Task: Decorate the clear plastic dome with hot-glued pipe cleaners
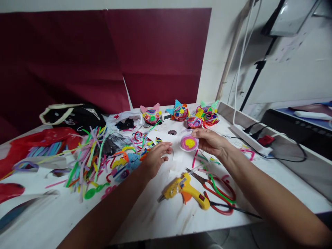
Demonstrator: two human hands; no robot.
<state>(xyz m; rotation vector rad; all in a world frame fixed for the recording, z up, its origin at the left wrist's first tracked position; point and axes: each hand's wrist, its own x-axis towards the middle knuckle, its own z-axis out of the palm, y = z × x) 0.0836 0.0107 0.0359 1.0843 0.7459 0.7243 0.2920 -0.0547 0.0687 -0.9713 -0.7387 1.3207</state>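
My right hand (209,140) pinches the edge of a small round clear case or disc with a pink and yellow filling (188,143), held up above the table. My left hand (157,157) hovers to the left of it, fingers loosely bent and thumb apart, with nothing seen in it. Below the two hands lies a yellow hot glue gun (186,190), its nozzle pointing left. Beside it are red-handled scissors (220,193), partly under green pipe cleaners. A dark ring-shaped piece (172,132) rests on white paper behind my left hand.
Colourful pipe cleaners (88,155) are heaped at the left, near a red plastic bag (49,133) and a black bag (74,117). Several decorated animal-like balls (151,116) stand along the back. At the right, a power strip (250,138) with cables lies by the table's raised edge.
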